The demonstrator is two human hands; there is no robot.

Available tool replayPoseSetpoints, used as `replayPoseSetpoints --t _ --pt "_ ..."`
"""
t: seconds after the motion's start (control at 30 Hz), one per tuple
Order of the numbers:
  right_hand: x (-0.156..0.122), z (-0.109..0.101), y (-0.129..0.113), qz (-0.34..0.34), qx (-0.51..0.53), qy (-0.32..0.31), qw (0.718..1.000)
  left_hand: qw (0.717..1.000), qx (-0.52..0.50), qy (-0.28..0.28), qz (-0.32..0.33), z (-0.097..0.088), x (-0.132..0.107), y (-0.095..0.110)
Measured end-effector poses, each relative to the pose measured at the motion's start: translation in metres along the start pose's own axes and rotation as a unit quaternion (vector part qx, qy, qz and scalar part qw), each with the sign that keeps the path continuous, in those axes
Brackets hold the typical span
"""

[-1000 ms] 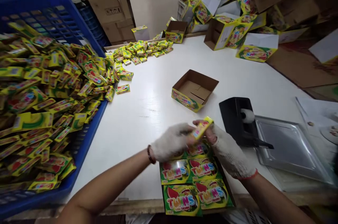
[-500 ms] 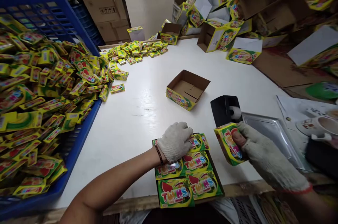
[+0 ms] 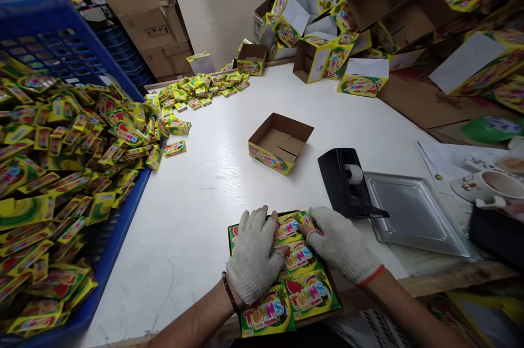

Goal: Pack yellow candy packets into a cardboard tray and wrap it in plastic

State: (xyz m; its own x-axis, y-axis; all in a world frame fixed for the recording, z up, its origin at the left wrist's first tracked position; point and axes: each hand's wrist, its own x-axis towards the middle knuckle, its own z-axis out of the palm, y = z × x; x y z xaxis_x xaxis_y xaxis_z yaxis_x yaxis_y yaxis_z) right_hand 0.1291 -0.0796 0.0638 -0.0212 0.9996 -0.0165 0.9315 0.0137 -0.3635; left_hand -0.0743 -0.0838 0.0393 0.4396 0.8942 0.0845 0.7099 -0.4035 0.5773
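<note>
Both my hands wear white knit gloves and rest on a tray of green and yellow "Twins" packets (image 3: 305,296) at the near table edge. My left hand (image 3: 254,258) lies flat on the left packets with fingers spread. My right hand (image 3: 339,244) presses on the upper right packets with fingers stretched out. Neither hand grips anything. A black tape dispenser (image 3: 341,184) stands just beyond my right hand.
A blue crate (image 3: 123,228) heaped with small yellow packets fills the left. An open shallow carton (image 3: 280,143) sits mid-table. Loose packets (image 3: 200,88) lie at the far left, and folded cartons (image 3: 327,58) pile up behind. A metal tray (image 3: 413,217) and a cup (image 3: 497,187) are on the right.
My right hand held a packet box beside the tray half a second ago; it now lies empty-handed on the packets. My left hand slid down and flattened.
</note>
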Motion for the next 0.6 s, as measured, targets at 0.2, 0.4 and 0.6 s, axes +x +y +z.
replayPoseSetpoints --t 0.2,0.4,0.6 --pt "-0.003 -0.021 -0.015 -0.059 0.064 0.062 0.994 0.974 -0.189 0.124 -0.024 0.008 -0.009 -0.010" --pt "-0.020 -0.058 -0.039 -0.373 -0.018 0.240 0.896 0.690 -0.702 0.044 -0.170 -0.022 -0.010 0.015" --pt "-0.025 -0.026 -0.054 -0.429 0.028 0.245 0.869 0.396 -0.877 0.092 -0.256 -0.043 0.016 0.028"
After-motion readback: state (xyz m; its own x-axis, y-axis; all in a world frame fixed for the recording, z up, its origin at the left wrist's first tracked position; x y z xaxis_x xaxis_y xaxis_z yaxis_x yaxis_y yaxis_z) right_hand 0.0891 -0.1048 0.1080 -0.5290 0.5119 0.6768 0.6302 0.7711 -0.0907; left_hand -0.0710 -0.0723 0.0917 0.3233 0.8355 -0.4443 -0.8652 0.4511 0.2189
